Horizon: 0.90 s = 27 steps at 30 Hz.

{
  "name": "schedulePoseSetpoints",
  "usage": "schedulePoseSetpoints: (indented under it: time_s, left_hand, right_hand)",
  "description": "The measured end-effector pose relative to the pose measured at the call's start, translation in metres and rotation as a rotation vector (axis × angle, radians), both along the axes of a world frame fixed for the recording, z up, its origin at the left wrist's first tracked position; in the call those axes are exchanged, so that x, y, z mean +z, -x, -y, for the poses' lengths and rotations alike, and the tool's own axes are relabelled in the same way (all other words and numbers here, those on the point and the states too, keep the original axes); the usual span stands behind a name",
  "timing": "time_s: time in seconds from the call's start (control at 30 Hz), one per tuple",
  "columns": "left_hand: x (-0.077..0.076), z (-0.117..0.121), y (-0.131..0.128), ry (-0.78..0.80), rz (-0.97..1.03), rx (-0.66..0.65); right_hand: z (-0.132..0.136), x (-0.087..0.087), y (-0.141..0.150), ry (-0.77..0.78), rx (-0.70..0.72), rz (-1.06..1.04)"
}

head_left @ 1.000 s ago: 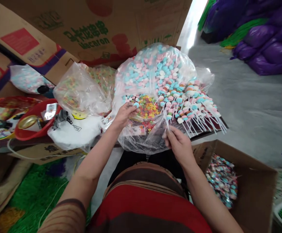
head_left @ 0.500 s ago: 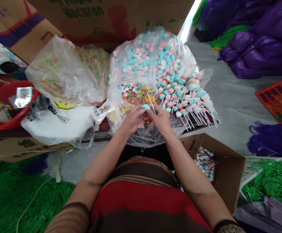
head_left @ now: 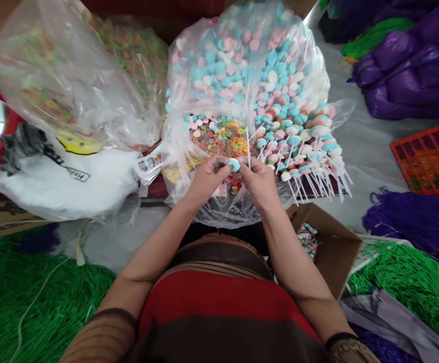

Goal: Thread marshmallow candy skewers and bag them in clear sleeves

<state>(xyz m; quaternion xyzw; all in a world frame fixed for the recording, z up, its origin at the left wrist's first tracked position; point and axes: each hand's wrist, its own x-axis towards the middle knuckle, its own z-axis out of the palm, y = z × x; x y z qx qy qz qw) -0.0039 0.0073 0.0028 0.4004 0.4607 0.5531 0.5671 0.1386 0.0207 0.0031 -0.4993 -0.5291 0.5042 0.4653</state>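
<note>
Left hand (head_left: 209, 177): pinched blue candy (head_left: 234, 164).
Right hand (head_left: 261, 182): pinched white stick (head_left: 248, 146).
Skewered sweets (head_left: 305, 151): overhung table (head_left: 158, 189) edge, floor (head_left: 371, 151) beyond.

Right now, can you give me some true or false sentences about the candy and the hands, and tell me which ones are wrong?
1. A white stick pokes up from the right hand. True.
2. The left hand holds a red candy. False: it holds a pale blue candy.
3. The big clear bag beyond the hands has pink and blue candies in it. True.
4. No candy is on a stick. False: skewered candies lie to the right of the hands.
5. The crate at the right edge is orange. True.
</note>
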Motion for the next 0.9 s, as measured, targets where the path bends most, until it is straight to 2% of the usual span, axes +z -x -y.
schedulePoseSetpoints:
  time_s: [0.1, 0.23, 0.37, 0.47, 0.6, 0.77, 0.9]
  left_hand:
    - [0.0, 0.001, -0.001, 0.036, -0.008, 0.041]
    - [0.002, 0.001, -0.006, 0.099, 0.081, 0.1]
    - [-0.001, 0.003, -0.011, 0.162, 0.127, -0.004]
    - [-0.004, 0.004, -0.013, 0.189, 0.105, -0.064]
    - [-0.004, 0.002, -0.014, 0.247, 0.143, -0.033]
    - [-0.005, 0.001, -0.018, 0.254, 0.162, 0.037]
    - [-0.007, 0.002, -0.021, 0.202, 0.113, 0.102]
  right_hand:
    - [0.008, 0.007, 0.0, 0.047, 0.041, -0.031]
    - [0.02, 0.013, -0.005, 0.111, 0.109, -0.018]
    - [0.022, 0.004, -0.005, 0.001, -0.005, 0.091]
    - [0.02, -0.001, -0.007, -0.011, -0.084, 0.118]
    - [0.029, 0.009, -0.019, -0.028, -0.106, 0.139]
    - [0.069, 0.03, -0.034, 0.106, 0.059, 0.082]
    - [0.094, 0.032, -0.037, 0.112, 0.16, 0.219]
